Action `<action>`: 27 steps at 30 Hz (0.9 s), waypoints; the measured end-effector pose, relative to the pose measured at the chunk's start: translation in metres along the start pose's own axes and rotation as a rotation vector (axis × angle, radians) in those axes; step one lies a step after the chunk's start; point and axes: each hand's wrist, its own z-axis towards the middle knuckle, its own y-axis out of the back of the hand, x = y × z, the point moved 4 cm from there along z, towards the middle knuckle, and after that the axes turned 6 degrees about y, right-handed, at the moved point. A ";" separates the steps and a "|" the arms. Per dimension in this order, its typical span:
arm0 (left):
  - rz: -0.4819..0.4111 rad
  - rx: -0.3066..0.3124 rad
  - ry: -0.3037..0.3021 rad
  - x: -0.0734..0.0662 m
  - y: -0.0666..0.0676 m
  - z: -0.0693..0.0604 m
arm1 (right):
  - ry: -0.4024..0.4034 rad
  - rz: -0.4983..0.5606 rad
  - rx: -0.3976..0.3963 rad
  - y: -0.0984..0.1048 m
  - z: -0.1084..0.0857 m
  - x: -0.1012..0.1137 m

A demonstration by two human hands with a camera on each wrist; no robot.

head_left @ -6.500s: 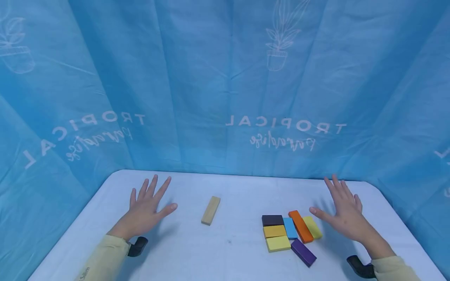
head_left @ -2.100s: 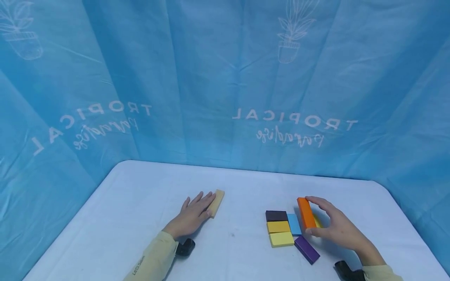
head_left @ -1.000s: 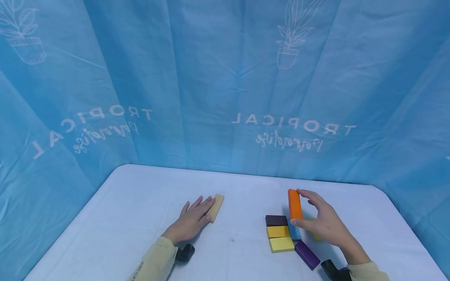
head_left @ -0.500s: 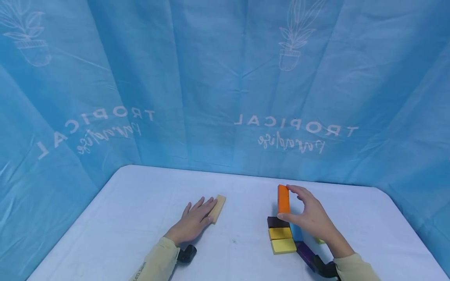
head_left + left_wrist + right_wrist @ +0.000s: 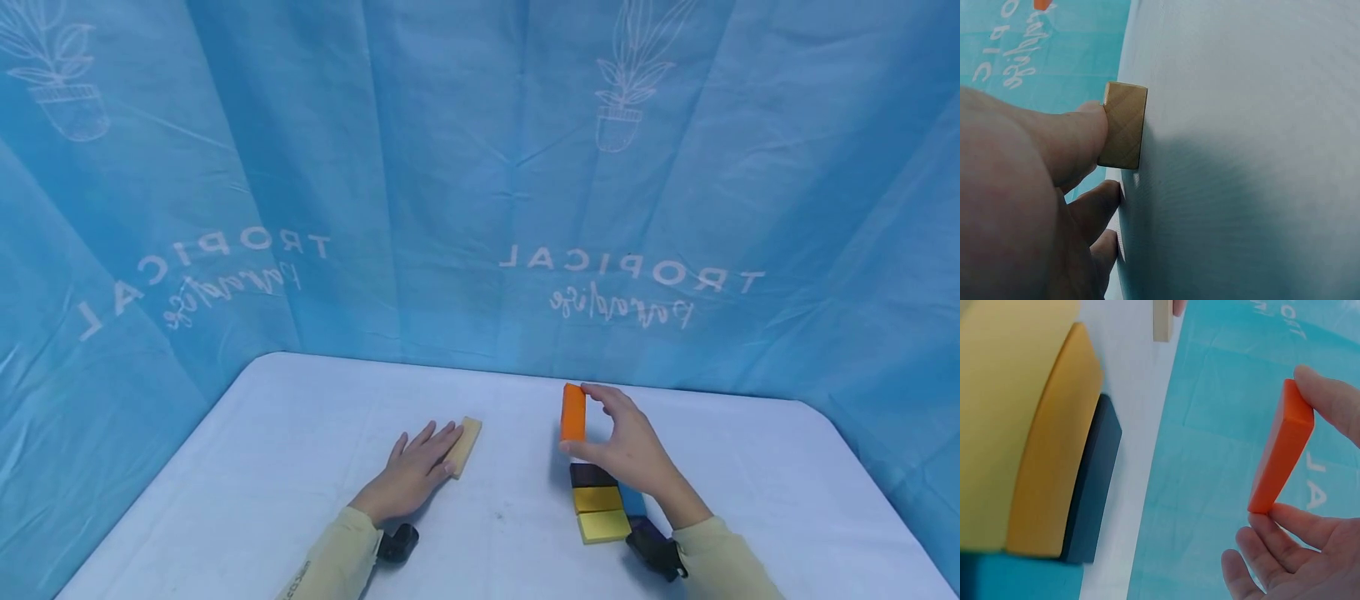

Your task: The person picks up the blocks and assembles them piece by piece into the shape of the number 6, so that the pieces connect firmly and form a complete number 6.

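Observation:
An orange block (image 5: 573, 412) is pinched lengthwise between the thumb and fingers of the right hand (image 5: 630, 446); the right wrist view shows the orange block (image 5: 1282, 447) held off the table. The left hand (image 5: 408, 475) lies spread on the table, its thumb and a finger touching the left side of a plain wooden block (image 5: 465, 447). In the left wrist view the thumb rests against the end of the wooden block (image 5: 1124, 126). Below the right hand lie a black block (image 5: 591, 476), an amber block (image 5: 597, 499) and a pale yellow block (image 5: 604, 526), side by side.
A blue block (image 5: 632, 500) lies right of the amber one. The purple block (image 5: 641, 525) is mostly hidden by the black wrist device (image 5: 656, 552). The white table (image 5: 300, 400) ends at a printed blue curtain (image 5: 450, 208). Another black device (image 5: 399, 543) sits at the left wrist.
The right hand has lifted the orange block from beside the blue one and carried it leftward past the black block. The left hand came to the wooden block earlier and has stayed there.

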 end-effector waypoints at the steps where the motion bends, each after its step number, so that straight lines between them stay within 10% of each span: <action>1: 0.000 0.000 0.001 0.000 0.000 0.000 | 0.002 0.003 -0.001 -0.002 0.001 0.001; 27: 0.003 0.021 0.004 0.001 0.000 0.003 | 0.017 0.037 -0.041 -0.036 0.040 0.020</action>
